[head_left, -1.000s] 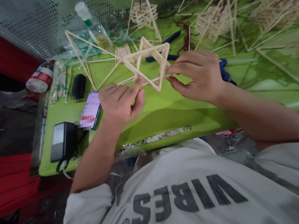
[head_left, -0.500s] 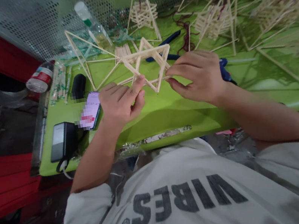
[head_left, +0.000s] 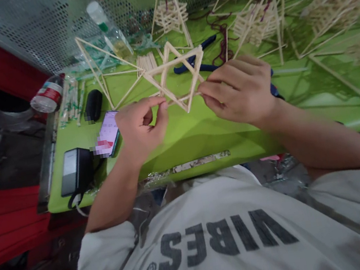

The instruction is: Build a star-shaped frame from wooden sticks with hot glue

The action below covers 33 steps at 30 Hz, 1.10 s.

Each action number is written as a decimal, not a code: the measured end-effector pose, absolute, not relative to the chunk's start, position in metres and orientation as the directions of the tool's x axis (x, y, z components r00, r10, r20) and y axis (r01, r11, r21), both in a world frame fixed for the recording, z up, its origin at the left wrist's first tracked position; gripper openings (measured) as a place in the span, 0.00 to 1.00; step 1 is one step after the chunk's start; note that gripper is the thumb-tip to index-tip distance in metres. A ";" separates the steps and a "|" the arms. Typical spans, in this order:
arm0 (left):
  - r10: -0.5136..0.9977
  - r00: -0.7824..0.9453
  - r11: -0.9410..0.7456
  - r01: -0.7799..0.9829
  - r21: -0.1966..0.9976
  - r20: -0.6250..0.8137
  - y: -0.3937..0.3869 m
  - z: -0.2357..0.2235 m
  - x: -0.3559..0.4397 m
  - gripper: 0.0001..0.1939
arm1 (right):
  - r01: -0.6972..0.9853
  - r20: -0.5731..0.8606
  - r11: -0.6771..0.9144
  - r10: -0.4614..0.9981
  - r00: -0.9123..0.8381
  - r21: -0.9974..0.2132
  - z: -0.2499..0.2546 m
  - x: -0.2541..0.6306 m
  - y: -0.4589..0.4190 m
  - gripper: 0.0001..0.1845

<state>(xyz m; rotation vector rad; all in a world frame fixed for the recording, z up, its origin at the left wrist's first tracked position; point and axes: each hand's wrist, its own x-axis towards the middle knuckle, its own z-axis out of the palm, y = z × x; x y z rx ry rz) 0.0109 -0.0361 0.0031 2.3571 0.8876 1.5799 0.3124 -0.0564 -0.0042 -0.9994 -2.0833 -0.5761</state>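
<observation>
Both hands hold a pale star-shaped frame of thin wooden sticks just above a lime-green table. My left hand pinches the star's lower left stick between thumb and forefinger. At the lower right side my right hand grips it with curled fingers. The star stands tilted, its points toward the far side. Blue-handled pliers lie behind it, partly hidden by my right hand.
A phone and a black charger lie at the left. Further back are a black case, a clear bottle, a lying water bottle, a stick pyramid and several stick structures before a mesh wall.
The star has been lifted slightly and turned. My left hand shifted from flat fingers against the frame to a thumb-and-forefinger pinch. My right hand moved a little up.
</observation>
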 end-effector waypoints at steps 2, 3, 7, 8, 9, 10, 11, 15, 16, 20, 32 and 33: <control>0.608 0.237 -0.774 0.391 0.499 0.758 -0.041 0.005 0.013 0.07 | 0.814 0.777 0.580 0.498 -0.386 0.032 -0.002 0.310 -0.059 0.13; 0.638 0.227 -0.750 0.398 0.527 0.736 -0.043 0.006 0.014 0.07 | 0.817 0.778 0.577 0.509 -0.368 0.009 -0.001 0.309 -0.060 0.14; 0.743 0.180 -0.651 0.422 0.632 0.645 -0.053 0.011 0.020 0.06 | 0.816 0.844 0.570 0.391 -0.368 0.092 0.000 0.303 -0.063 0.13; 0.765 0.160 -0.624 0.424 0.656 0.624 -0.055 0.012 0.021 0.05 | 0.815 0.859 0.564 0.344 -0.379 0.134 -0.001 0.302 -0.063 0.12; 0.784 0.140 -0.600 0.424 0.679 0.605 -0.056 0.013 0.022 0.05 | 0.814 0.858 0.560 0.334 -0.390 0.152 -0.002 0.301 -0.063 0.12; 0.800 0.124 -0.577 0.422 0.699 0.587 -0.057 0.014 0.023 0.05 | 0.816 0.846 0.560 0.358 -0.395 0.144 -0.003 0.301 -0.064 0.11; 0.816 0.114 -0.557 0.419 0.717 0.567 -0.057 0.014 0.024 0.06 | 0.818 0.824 0.565 0.407 -0.394 0.113 -0.004 0.301 -0.065 0.11; 0.849 0.091 -0.511 0.396 0.763 0.521 -0.054 0.012 0.026 0.05 | 0.806 0.779 0.591 0.507 -0.370 -0.002 -0.007 0.301 -0.066 0.12; 0.846 0.085 -0.514 0.390 0.764 0.526 -0.053 0.011 0.025 0.05 | 0.805 0.797 0.593 0.476 -0.372 0.021 -0.007 0.300 -0.066 0.12; 0.829 0.088 -0.541 0.376 0.752 0.552 -0.051 0.008 0.025 0.07 | 0.831 0.802 0.532 0.420 -0.424 0.161 -0.003 0.300 -0.067 0.14; 0.806 0.016 -0.574 0.263 0.775 0.591 -0.045 0.010 0.022 0.33 | 0.890 0.682 0.454 0.663 -0.308 -0.039 0.002 0.305 -0.068 0.16; 0.805 -0.004 -0.574 0.246 0.781 0.593 -0.043 0.008 0.021 0.33 | 0.888 0.699 0.458 0.645 -0.309 -0.029 0.001 0.305 -0.066 0.16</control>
